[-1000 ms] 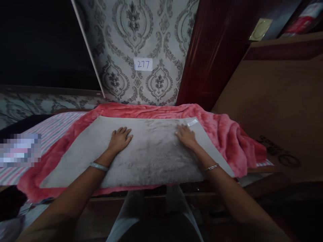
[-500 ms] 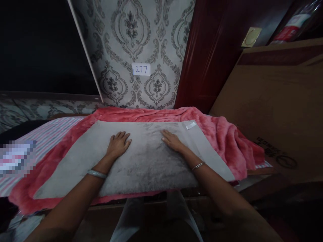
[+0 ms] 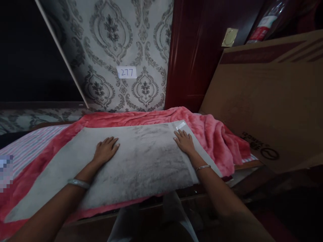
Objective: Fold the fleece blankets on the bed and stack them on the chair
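Both left hand (image 3: pixel 105 150) and right hand (image 3: pixel 185 143) are placed, grips apart, on gray mat (image 3: pixel 145 161) laid over pink blanket (image 3: pixel 223 146).

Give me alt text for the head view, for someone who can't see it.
A left hand and a right hand rest, palms down, on a gray mat laid over a pink plush blanket. Behind, a label reading 277 is on damask wallpaper; a cardboard box stands at right.

Pale bangle (image 3: pixel 78 183), thin silver bracelet (image 3: pixel 203 167)
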A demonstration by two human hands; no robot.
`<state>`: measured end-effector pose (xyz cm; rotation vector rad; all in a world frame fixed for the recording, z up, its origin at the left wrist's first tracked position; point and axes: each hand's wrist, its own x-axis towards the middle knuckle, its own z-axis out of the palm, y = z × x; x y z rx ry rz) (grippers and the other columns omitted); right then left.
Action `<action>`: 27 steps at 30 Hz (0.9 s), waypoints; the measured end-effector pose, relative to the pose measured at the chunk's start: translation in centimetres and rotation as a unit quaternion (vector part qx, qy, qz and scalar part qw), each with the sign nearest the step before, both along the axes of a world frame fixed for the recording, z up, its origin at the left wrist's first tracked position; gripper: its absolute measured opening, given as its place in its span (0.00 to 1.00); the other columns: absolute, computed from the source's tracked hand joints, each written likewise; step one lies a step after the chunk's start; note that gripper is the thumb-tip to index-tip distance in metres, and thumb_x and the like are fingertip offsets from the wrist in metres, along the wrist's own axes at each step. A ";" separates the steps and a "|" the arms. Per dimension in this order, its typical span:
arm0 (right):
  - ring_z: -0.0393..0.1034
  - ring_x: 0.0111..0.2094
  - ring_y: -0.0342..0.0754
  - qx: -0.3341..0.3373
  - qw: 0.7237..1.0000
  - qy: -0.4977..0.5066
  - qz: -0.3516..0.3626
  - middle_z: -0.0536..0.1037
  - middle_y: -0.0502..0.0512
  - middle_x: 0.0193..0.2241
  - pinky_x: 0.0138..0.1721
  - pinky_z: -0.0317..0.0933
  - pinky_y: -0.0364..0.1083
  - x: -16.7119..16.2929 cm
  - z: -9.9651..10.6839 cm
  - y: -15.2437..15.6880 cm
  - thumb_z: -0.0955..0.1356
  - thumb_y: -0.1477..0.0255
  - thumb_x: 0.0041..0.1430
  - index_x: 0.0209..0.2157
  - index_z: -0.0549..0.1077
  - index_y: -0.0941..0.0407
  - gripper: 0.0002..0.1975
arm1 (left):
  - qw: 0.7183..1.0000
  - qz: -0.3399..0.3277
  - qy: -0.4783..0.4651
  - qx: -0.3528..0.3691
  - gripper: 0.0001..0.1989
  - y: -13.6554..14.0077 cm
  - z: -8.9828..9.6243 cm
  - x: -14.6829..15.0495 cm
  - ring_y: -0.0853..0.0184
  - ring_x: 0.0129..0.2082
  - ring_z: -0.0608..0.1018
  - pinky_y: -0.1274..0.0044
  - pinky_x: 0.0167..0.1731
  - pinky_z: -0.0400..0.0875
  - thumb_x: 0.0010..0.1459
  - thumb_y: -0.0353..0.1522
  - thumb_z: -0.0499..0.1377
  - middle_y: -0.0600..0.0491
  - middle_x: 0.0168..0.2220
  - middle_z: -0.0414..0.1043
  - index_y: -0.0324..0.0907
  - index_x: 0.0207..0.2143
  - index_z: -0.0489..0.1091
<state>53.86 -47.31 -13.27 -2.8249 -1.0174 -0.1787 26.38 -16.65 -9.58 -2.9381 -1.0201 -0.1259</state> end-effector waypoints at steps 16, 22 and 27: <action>0.46 0.71 0.56 0.018 1.000 -0.019 0.008 0.53 0.52 0.71 0.67 0.44 0.61 0.7 -1.1 -0.1 0.52 0.58 0.73 0.69 0.57 0.47 0.27 | 0.958 -0.275 0.011 -0.080 0.34 -17.0 0.1 15.2 0.51 0.73 0.48 0.49 0.68 0.40 0.68 0.48 0.47 0.41 0.73 0.44 0.42 0.70 0.52; 0.46 0.71 0.55 0.010 1.000 -0.014 -0.001 0.53 0.51 0.72 0.67 0.44 0.61 0.6 -1.3 0.0 0.53 0.59 0.73 0.70 0.56 0.47 0.27 | 0.959 -0.273 -0.015 -0.071 0.35 -16.0 -1.7 14.7 0.50 0.73 0.48 0.48 0.67 0.41 0.67 0.51 0.46 0.41 0.73 0.44 0.45 0.71 0.52; 0.46 0.71 0.55 0.004 1.000 -0.017 -0.003 0.53 0.51 0.72 0.67 0.44 0.60 0.4 -1.1 -0.1 0.53 0.59 0.73 0.70 0.56 0.47 0.27 | 0.964 -0.256 -0.016 -0.065 0.36 -15.5 -1.6 14.9 0.47 0.72 0.49 0.46 0.67 0.41 0.65 0.53 0.47 0.41 0.73 0.45 0.47 0.70 0.54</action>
